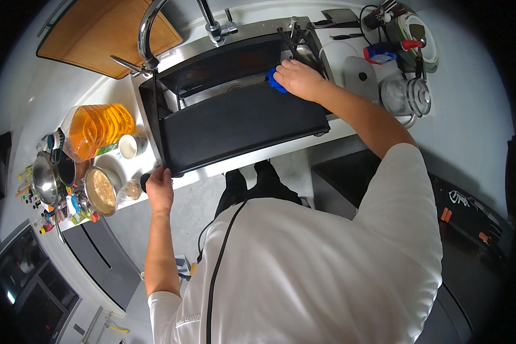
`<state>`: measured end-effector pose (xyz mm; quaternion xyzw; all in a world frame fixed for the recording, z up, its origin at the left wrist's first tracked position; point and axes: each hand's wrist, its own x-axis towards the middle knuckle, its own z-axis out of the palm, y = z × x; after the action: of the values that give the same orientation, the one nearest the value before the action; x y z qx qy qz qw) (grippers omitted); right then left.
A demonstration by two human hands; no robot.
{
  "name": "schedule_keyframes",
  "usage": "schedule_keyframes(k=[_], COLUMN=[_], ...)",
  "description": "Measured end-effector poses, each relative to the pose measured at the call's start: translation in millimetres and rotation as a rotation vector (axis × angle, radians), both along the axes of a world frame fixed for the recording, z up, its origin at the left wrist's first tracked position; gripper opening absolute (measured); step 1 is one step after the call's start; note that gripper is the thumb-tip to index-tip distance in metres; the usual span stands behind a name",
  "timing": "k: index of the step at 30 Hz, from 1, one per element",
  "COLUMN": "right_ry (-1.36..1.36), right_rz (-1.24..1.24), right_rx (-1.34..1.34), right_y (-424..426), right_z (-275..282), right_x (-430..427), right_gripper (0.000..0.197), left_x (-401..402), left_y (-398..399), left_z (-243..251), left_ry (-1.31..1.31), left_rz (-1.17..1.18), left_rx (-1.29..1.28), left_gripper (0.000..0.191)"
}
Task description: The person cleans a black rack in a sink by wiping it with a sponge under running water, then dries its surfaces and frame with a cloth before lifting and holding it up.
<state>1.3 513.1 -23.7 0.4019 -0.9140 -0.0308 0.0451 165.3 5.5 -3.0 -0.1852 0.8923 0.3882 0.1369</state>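
A long black rectangular appliance with two flat panels, perhaps a folding griddle, lies over the steel sink. Its near panel (241, 127) faces up by the counter's front edge; its far panel (228, 69) tilts up behind. My right hand (299, 79) presses a bunched blue cloth (276, 81) against the near panel's far edge, towards the right end. At the near left corner, my left hand (160, 185) has its fingers curled on the appliance's edge, beside a round black knob (144, 182). Its exact grip is partly hidden.
A chrome faucet (146, 38) arches over the sink's back left. Left on the counter are an oil jug (99, 129), a white cup (129, 147) and a metal bowl (99, 191) with food. A cleaver (339, 18), a smaller knife (347, 37) and a glass pot (397, 96) sit right.
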Motion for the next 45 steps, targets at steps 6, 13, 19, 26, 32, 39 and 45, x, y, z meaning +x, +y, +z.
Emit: schedule_keyframes(k=[6, 13, 19, 26, 32, 39, 45], right_ry=[-0.100, -0.578, -0.910, -0.735, -0.495, -0.429, -0.604], right_rz=[-0.015, -0.153, -0.344, -0.039, 0.219, 0.116, 0.048], right_rx=[0.115, -0.075, -0.290, -0.826, -0.527, -0.366, -0.225], right_y=[12.1, 11.4, -65.7, -267.7, -307.5, -225.6, -131.5], right_z=[26.6, 51.4, 41.0, 19.9, 33.8, 45.3, 74.0], right_x=[36.0, 89.2, 87.6, 105.0, 129.8, 122.4, 116.7], right_gripper=[0.016, 0.019, 0.033, 0.024, 0.021, 0.025, 0.036], left_x=[1.9, 2.4, -5.2, -0.2, 5.6, 2.0, 5.3], left_y=[2.4, -5.7, 8.1, -5.0, -14.2, 8.7, 7.6], left_z=[-5.4, -1.0, 14.2, 6.8, 2.2, 6.2, 4.5], left_ry=[0.061, 0.047, 0.004, -0.072, 0.006, 0.008, 0.018], left_rz=[0.052, 0.023, -0.018, 0.179, 0.108, 0.113, 0.118], left_rx=[0.052, 0.045, -0.054, 0.289, 0.385, 0.302, 0.262], left_gripper=[0.038, 0.035, 0.037, 0.034, 0.032, 0.039, 0.039])
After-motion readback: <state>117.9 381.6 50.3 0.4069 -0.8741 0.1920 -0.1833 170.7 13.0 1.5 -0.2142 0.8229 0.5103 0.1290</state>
